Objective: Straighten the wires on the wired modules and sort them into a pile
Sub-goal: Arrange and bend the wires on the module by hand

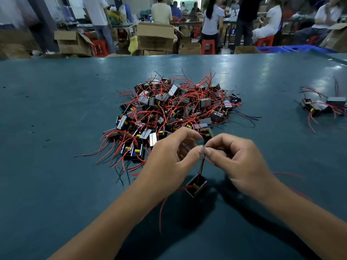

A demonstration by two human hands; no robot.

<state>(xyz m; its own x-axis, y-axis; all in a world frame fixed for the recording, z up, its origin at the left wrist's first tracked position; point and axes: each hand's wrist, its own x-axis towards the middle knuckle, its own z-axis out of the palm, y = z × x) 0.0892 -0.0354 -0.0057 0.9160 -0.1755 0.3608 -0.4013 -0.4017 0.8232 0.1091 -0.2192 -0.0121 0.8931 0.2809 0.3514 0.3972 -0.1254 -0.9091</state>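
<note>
Cardboard boxes (75,43), far left to centre background: flaps open, contents not legible. Blue crates (293,48), far right background: contents hidden.

Table (47,109), teal surface: far edge runs across the upper third; wide bare stretches lie left of centre and between the 2 groups of modules.

Main heap (174,113), table centre: many dark wired modules, red leads tangled and splaying outward (a few dark blue strands at its right).

Left hand (170,162), near centre: thumb and forefinger pinch the red wires (202,164).

Held module (196,185), below the fingertips: hangs tilted from those wires, 1 loose red lead trailing toward the near edge.

Right hand (235,160): fingers curled, thumb and forefinger pinching the same wires, fingertips touching the left's.

Small pile (323,106), right edge: a few modules, well apart from the heap.
</note>
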